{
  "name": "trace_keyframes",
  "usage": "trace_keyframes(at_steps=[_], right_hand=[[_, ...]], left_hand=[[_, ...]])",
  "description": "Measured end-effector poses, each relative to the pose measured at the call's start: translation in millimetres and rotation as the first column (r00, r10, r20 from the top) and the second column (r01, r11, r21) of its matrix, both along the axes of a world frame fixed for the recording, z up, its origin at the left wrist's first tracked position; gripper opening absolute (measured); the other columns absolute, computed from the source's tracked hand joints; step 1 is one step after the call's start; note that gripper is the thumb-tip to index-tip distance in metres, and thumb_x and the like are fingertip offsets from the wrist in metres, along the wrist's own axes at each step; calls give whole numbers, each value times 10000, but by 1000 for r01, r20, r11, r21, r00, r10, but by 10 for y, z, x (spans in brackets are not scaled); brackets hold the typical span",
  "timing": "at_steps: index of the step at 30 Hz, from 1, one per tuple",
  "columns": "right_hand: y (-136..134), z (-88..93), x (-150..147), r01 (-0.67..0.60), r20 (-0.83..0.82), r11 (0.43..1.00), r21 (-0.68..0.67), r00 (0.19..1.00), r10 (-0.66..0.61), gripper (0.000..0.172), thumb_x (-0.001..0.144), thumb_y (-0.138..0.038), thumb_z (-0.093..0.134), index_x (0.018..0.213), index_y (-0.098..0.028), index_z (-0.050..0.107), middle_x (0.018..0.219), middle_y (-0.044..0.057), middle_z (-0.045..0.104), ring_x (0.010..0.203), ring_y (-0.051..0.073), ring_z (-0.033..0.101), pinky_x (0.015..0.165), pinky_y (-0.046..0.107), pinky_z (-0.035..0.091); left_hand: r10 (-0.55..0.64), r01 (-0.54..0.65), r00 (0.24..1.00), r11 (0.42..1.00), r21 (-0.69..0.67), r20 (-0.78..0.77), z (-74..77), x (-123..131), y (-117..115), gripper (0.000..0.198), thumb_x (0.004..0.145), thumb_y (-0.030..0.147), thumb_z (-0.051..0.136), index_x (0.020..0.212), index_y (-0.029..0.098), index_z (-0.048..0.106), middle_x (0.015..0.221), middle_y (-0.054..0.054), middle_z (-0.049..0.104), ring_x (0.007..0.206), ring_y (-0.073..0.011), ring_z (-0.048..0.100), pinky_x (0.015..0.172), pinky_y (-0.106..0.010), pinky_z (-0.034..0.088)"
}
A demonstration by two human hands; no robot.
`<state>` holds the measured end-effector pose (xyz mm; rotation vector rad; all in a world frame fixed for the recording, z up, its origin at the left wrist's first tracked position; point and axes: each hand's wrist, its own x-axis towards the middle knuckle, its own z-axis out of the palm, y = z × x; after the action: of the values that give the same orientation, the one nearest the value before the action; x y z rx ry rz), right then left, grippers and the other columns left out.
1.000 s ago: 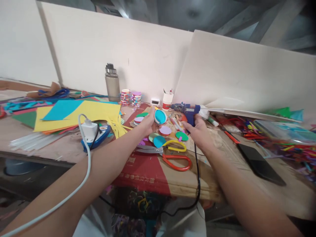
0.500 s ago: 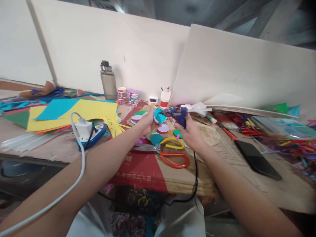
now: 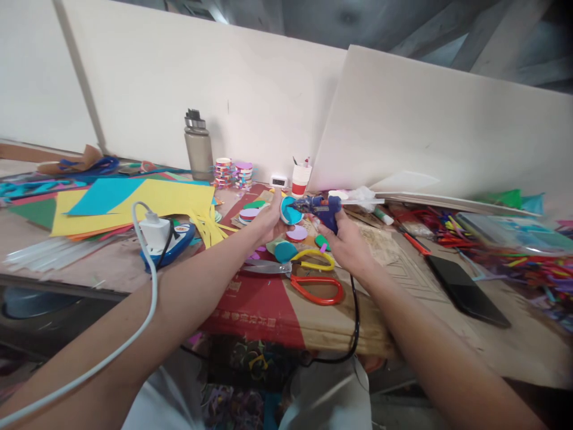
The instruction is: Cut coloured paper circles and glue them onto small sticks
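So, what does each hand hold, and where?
The left hand holds the blue disc by its edge; the right hand grips the glue gun by its handle.

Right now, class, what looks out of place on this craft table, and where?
The white cable drapes over the left forearm and could snag; left hand holds a disc, right hand the glue gun.

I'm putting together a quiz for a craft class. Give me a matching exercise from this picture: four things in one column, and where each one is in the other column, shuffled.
1. glue gun
2. blue disc
3. scissors
4. water bottle

A. upright by the back wall
B. in the left hand
C. flat on the cardboard
D. in the right hand

Pairs: 1-D, 2-B, 3-C, 4-A
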<state>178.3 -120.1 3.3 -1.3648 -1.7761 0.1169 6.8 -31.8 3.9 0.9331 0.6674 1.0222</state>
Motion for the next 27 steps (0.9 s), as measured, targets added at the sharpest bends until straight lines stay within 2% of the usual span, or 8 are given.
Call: trace_keyframes(at_steps=[4,7,12,17,20,23,27], right_hand=[[18,-16,48,49,-33,999,-2,998,-49,394,896,-344,544,1252,-177,570,1100,141,706,983,304,652,893,427,490],[7,-20,60,59,-15,998,5,998,-59,393,893,-348,551,1250,-185,578,1088,133,713,958,293,652,870,411,494],[-22,-9,-3,-5,30,1000,5,1000,5,412,896,-361,548,1267,-183,576,1083,125,719,945,279,650,866,406,496],[0,-11,-21,-45,-28,999,19,999,45,397,895,-351,548,1256,-188,581,1132,121,711,979,271,650,886,400,493],[8,-8,3,-1,-55,1000,23,999,2,387,874,-324,562,1233,-182,591,1110,125,716,965,283,653,865,402,496],[-4,-4,23,41,-56,999,15,998,-40,352,865,-312,566,1190,-185,612,1049,120,723,919,285,653,842,405,497],[-33,-6,5,25,-8,1000,3,1000,-25,375,871,-299,552,1226,-188,603,1082,119,717,945,284,648,859,406,495]], left_hand=[[0,0,1000,1000,4,-31,33,6,-27,665,916,705,328,929,141,680,678,-90,712,544,-157,661,458,-214,466],[47,-47,999,999,11,19,73,-19,-8,690,886,743,340,933,143,676,674,-87,706,577,-171,684,449,-212,463],[83,-83,996,997,-6,39,67,-40,35,681,871,752,363,926,151,678,662,-86,702,585,-185,689,443,-222,472],[-22,23,1000,999,25,-21,7,-2,3,689,895,738,320,980,161,687,623,-76,690,526,-180,660,413,-225,448],[-75,76,996,997,32,-44,-6,9,-16,713,884,754,310,936,151,686,614,-87,689,506,-175,646,409,-227,443],[-43,45,998,999,22,-54,16,-3,-7,708,881,758,315,899,151,678,666,-105,714,544,-180,668,434,-229,464],[45,-45,998,999,11,-43,60,-26,31,700,875,766,319,802,156,653,641,-94,698,536,-179,668,437,-234,476]])
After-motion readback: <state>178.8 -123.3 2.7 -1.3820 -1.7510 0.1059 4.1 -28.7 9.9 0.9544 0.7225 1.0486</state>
